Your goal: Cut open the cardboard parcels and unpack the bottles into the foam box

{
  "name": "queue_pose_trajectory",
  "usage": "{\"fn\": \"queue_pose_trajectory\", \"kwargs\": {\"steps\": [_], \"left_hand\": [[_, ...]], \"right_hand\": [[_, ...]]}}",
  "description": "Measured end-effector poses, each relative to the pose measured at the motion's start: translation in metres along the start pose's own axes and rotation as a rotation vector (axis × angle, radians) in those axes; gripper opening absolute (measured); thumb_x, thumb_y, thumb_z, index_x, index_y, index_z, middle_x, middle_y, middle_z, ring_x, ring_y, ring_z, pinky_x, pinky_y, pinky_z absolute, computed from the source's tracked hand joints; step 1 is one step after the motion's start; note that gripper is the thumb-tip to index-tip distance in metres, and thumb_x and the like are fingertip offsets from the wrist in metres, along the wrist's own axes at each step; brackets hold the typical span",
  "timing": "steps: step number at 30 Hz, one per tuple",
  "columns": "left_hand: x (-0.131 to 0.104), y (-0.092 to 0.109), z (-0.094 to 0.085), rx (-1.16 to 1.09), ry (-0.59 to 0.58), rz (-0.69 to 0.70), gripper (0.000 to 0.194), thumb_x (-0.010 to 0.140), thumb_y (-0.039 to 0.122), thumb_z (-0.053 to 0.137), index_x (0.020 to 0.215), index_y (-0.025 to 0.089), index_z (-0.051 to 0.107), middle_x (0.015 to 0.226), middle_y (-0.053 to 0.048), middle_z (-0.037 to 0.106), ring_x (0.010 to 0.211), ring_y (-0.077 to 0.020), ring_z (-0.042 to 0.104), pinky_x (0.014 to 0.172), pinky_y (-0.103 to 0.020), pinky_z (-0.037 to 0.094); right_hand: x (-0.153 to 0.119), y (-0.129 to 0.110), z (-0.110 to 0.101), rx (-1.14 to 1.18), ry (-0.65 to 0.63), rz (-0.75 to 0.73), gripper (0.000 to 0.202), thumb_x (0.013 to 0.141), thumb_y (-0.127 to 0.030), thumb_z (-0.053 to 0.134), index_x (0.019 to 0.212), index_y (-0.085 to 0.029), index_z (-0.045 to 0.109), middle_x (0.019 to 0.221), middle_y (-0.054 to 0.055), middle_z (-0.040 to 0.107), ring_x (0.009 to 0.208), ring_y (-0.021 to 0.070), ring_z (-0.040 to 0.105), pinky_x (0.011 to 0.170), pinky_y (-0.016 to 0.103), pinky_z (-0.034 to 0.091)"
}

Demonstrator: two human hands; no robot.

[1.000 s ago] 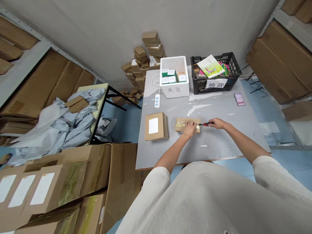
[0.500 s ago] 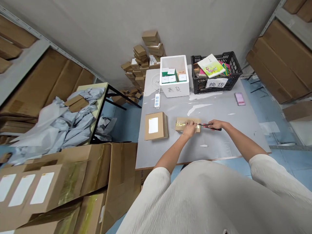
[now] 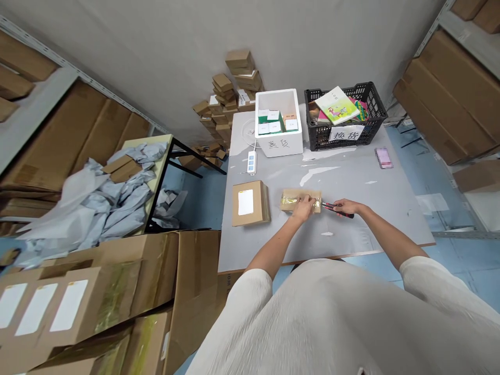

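A small cardboard box (image 3: 288, 201) with shiny clear tape across its top lies on the grey table (image 3: 273, 237). My left hand (image 3: 304, 208) rests over its middle, fingers bent and gripping it against the tabletop. Closed around a black and red utility knife (image 3: 347, 214) is my right hand (image 3: 348, 206), just right of the box. The knife's front end points left at the box's right end; whether it touches is too small to tell. Left of my left hand stands a larger cardboard box (image 3: 258, 202) with a white label.
At the back of the table are a white foam box (image 3: 279, 145) holding small cartons and a black crate (image 3: 339, 136) with booklets. A power strip (image 3: 252, 162) lies before the foam box. Large cartons (image 3: 197, 291) crowd the left front; a side table (image 3: 162, 156) carries grey bags.
My right hand has drawn the knife slightly down and toward me, and its front end has shifted from over the box's right end to its edge. My left hand stays on the box.
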State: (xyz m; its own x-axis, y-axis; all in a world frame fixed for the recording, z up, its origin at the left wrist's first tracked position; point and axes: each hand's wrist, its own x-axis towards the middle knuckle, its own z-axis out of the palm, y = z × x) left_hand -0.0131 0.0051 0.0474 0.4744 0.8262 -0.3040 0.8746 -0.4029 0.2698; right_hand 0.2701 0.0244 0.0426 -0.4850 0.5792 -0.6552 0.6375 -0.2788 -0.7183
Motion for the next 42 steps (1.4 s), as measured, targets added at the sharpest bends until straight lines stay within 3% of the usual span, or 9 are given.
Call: {"fn": "queue_pose_trajectory", "kwargs": {"steps": [10, 14, 17, 22, 27, 31, 34, 38, 42], "left_hand": [[0.003, -0.003, -0.003, -0.023, 0.003, 0.007, 0.05, 0.091, 0.024, 0.076, 0.138, 0.027, 0.056, 0.139, -0.011, 0.054, 0.119, -0.0288, 0.064, 0.119, -0.047, 0.038], [-0.004, -0.003, -0.003, -0.057, 0.052, 0.028, 0.067, 0.091, 0.027, 0.076, 0.151, 0.027, 0.047, 0.14, -0.012, 0.054, 0.13, -0.0315, 0.058, 0.12, -0.047, 0.038], [-0.01, -0.001, -0.005, -0.093, 0.125, 0.021, 0.067, 0.099, 0.03, 0.063, 0.161, 0.025, 0.037, 0.14, -0.013, 0.055, 0.136, -0.0327, 0.053, 0.122, -0.048, 0.037], [-0.006, -0.001, -0.011, -0.108, 0.207, -0.068, 0.06, 0.101, 0.015, 0.047, 0.16, 0.026, 0.039, 0.154, -0.017, 0.049, 0.139, -0.0317, 0.051, 0.116, -0.048, 0.045], [0.002, -0.007, -0.009, -0.083, 0.192, -0.057, 0.069, 0.094, 0.011, 0.053, 0.159, 0.027, 0.04, 0.161, -0.017, 0.047, 0.155, -0.0325, 0.039, 0.129, -0.054, 0.028], [0.009, -0.012, -0.003, -0.121, 0.141, -0.105, 0.077, 0.091, 0.016, 0.058, 0.164, 0.024, 0.032, 0.174, -0.02, 0.031, 0.166, -0.0359, 0.022, 0.132, -0.061, 0.019], [0.019, -0.016, -0.004, -0.15, 0.064, -0.145, 0.084, 0.089, 0.019, 0.062, 0.166, 0.023, 0.028, 0.178, -0.022, 0.023, 0.168, -0.0383, 0.015, 0.132, -0.065, 0.015], [0.029, -0.021, -0.007, -0.166, 0.009, -0.176, 0.084, 0.086, 0.022, 0.065, 0.164, 0.027, 0.034, 0.17, -0.021, 0.038, 0.166, -0.0401, 0.021, 0.13, -0.07, 0.016], [0.028, -0.021, -0.007, -0.161, 0.057, -0.165, 0.075, 0.088, 0.022, 0.061, 0.16, 0.032, 0.042, 0.158, -0.016, 0.05, 0.159, -0.0359, 0.031, 0.129, -0.067, 0.019]], "right_hand": [[-0.009, -0.006, 0.005, 0.037, 0.032, 0.048, 0.047, 0.083, -0.066, 0.08, 0.094, -0.022, 0.07, 0.081, 0.002, 0.076, 0.071, 0.0175, 0.072, 0.063, 0.026, 0.052], [-0.024, 0.003, -0.005, 0.13, 0.093, 0.031, 0.046, 0.087, -0.065, 0.078, 0.094, -0.021, 0.066, 0.085, 0.004, 0.077, 0.07, 0.0172, 0.071, 0.057, 0.024, 0.048], [-0.035, 0.002, -0.007, 0.153, 0.174, 0.008, 0.043, 0.092, -0.062, 0.074, 0.101, -0.021, 0.065, 0.092, 0.005, 0.079, 0.068, 0.0168, 0.071, 0.056, 0.025, 0.047], [-0.04, -0.008, 0.009, 0.095, 0.326, -0.084, 0.04, 0.1, -0.06, 0.06, 0.11, -0.022, 0.066, 0.088, 0.003, 0.077, 0.069, 0.0164, 0.066, 0.065, 0.026, 0.051], [-0.038, -0.007, 0.021, -0.123, 0.408, -0.142, 0.042, 0.105, -0.056, 0.049, 0.122, -0.024, 0.071, 0.099, 0.005, 0.079, 0.086, 0.0217, 0.07, 0.08, 0.031, 0.055], [-0.038, -0.007, 0.024, -0.341, 0.443, -0.218, 0.035, 0.103, -0.045, 0.058, 0.129, -0.027, 0.073, 0.124, 0.006, 0.078, 0.107, 0.0263, 0.071, 0.094, 0.035, 0.053], [-0.037, -0.013, 0.026, -0.42, 0.397, -0.219, 0.034, 0.101, -0.041, 0.061, 0.129, -0.026, 0.074, 0.123, 0.008, 0.077, 0.106, 0.0262, 0.07, 0.093, 0.035, 0.052], [-0.035, -0.023, 0.028, -0.53, 0.426, -0.147, 0.04, 0.101, -0.04, 0.062, 0.136, -0.024, 0.071, 0.124, 0.011, 0.075, 0.107, 0.027, 0.07, 0.09, 0.034, 0.051], [-0.034, -0.027, 0.029, -0.591, 0.456, -0.09, 0.039, 0.099, -0.036, 0.064, 0.136, -0.025, 0.071, 0.122, 0.01, 0.073, 0.104, 0.026, 0.07, 0.087, 0.032, 0.05]]}}
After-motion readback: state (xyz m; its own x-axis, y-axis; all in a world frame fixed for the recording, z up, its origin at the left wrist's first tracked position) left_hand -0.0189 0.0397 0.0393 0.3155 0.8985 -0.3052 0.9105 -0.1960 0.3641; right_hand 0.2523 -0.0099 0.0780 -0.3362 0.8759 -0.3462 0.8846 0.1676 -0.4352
